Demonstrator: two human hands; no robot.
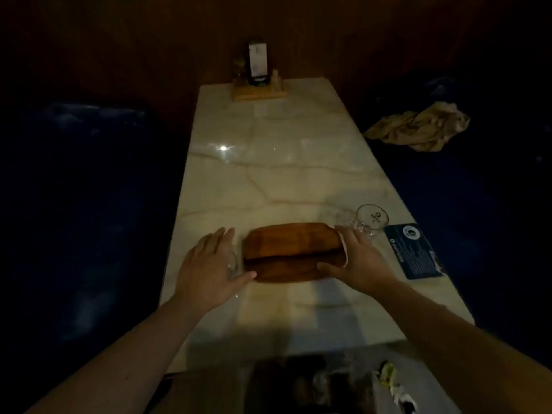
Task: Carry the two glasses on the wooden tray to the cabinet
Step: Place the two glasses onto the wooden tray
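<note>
Two hands frame the scene, and their fingers tell the most: the left hand point(209, 264) has its fingers spread wide over a clear glass point(232, 261), thumb reaching to the near left corner of the wooden tray point(294, 252), though whether it truly grips the glass I cannot tell. The right hand point(357, 261) curls loosely at the tray's right end, thumb along the near edge, seemingly to steady or seat it. Just beyond those knuckles stands the second glass point(372, 219), upright on the marble table point(268, 162) beside the tray, not on it. Nothing rides on the tray, so loading looks like the step in hand. A dark card point(413, 252) lies to the right; no cabinet is visible.
</note>
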